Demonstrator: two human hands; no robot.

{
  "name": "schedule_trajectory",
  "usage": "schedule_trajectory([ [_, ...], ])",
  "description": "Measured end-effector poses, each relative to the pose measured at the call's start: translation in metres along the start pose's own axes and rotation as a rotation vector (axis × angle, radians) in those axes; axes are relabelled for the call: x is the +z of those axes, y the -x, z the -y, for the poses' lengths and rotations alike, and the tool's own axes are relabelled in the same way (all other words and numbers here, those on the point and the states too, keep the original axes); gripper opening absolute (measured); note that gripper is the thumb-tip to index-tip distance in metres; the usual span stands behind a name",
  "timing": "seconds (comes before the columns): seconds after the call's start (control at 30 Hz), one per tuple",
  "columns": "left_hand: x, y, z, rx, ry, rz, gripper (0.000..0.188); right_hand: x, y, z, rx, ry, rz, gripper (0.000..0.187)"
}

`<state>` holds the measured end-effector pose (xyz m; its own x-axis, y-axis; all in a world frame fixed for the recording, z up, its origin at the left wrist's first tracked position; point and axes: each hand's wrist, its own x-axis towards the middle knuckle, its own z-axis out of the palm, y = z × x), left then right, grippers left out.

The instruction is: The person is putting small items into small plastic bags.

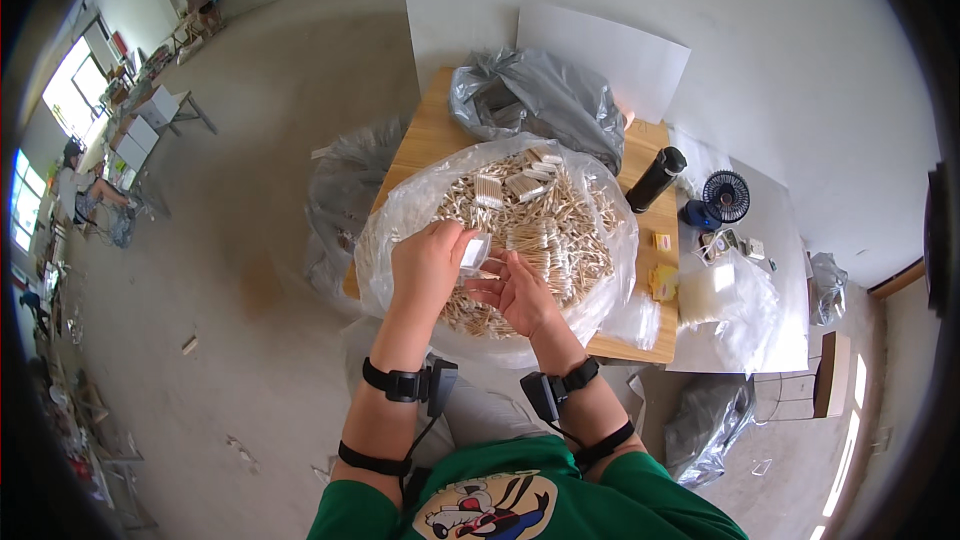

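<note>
My left hand (427, 265) pinches a small clear plastic packet (475, 252) between thumb and fingers, above a heap of cotton swabs (590, 240). Close by its right side is my right hand (520, 293), palm turned up and fingers apart; whether its fingertips touch the packet I cannot tell. The swabs lie loose in a large clear plastic bag (385, 225), rolled open on a wooden table (412, 155). Beyond my hands, neat bundles of swabs (488, 192) rest on the heap.
A grey plastic bag (540, 95) sits at the table's far end. To the right stand a black bottle (657, 180), a small fan (725, 197), yellow packets (663, 282) and a bag of clear plastic (735, 305). People sit far off at left.
</note>
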<state>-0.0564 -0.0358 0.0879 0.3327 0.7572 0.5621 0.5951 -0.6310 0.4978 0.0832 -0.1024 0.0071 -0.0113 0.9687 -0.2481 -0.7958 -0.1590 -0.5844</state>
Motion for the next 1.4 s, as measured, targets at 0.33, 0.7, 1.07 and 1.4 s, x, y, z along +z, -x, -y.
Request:
schedule_trajectory([
  [0.33,0.008,0.001,-0.004,-0.033,-0.045,-0.022,0.029,-0.007,-0.012,-0.005,0.014,0.029,-0.066,0.019],
  [0.7,0.027,0.004,-0.005,-0.181,0.034,0.026,0.022,0.0,0.003,0.008,-0.17,0.107,-0.003,0.021],
  [1.07,0.044,0.017,-0.006,-0.636,0.799,0.218,0.017,-0.025,0.003,0.015,-0.432,0.213,-0.028,0.017],
  [1.4,0.055,0.026,0.001,-0.659,0.904,0.235,0.016,-0.028,0.014,0.029,-0.266,0.223,-0.102,0.022],
])
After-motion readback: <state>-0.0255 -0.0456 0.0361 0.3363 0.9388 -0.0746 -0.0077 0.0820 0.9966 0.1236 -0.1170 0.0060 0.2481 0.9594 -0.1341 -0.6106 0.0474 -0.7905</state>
